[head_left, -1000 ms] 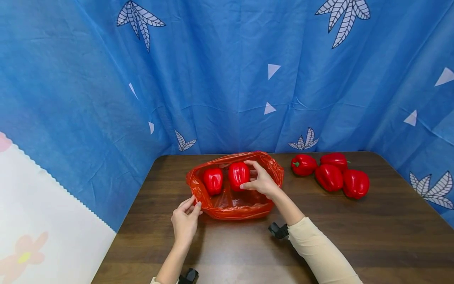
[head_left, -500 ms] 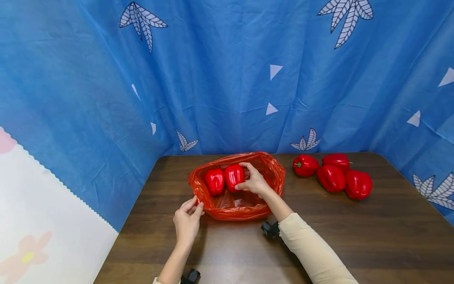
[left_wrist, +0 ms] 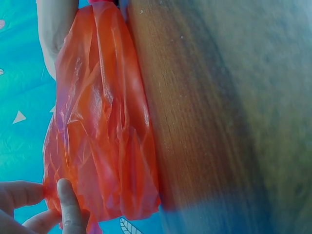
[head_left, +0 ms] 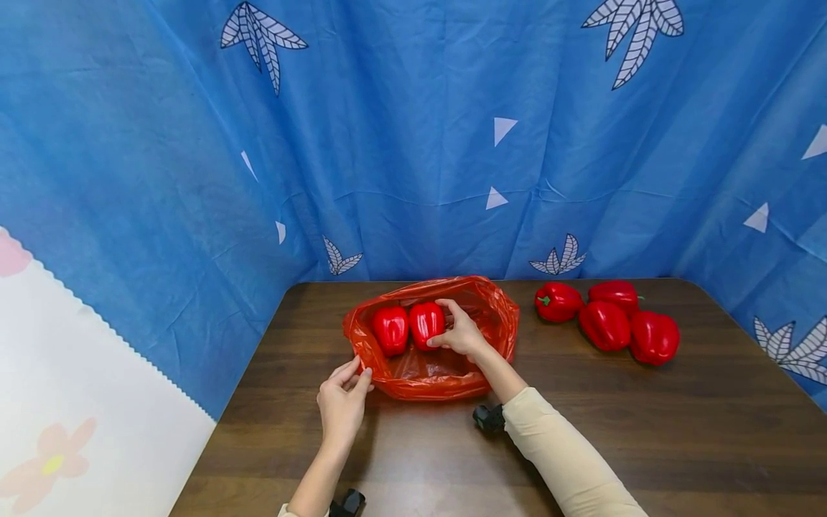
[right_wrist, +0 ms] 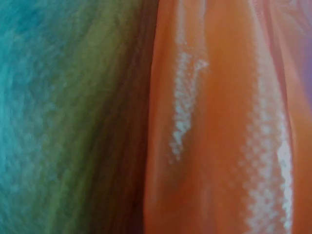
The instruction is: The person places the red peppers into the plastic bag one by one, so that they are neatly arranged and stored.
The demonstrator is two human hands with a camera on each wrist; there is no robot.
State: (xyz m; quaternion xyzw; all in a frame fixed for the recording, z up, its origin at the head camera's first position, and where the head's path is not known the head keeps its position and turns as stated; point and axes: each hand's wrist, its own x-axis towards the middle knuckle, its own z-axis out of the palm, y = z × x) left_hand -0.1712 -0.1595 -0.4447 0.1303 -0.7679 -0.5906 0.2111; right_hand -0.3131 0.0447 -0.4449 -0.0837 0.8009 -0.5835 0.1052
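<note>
A red plastic bag stands with its mouth spread wide on the table. My left hand pinches the bag's near left rim between thumb and fingers; the left wrist view shows this hand at the crinkled bag wall. Inside the bag, my right hand holds a red bell pepper from its right side, thumb near and fingers beyond. Another red bell pepper lies just left of it in the bag. Close-up bag plastic fills much of the right wrist view, where the right hand is out of sight.
To the right of the bag, several red bell peppers lie grouped on the brown wooden table. A blue leaf-patterned curtain hangs behind the table's back edge. White cloth with a flower print borders the left side.
My right hand has carried its bell pepper a little left and down, close beside the other one in the bag. The left hand keeps its pinch on the rim.
</note>
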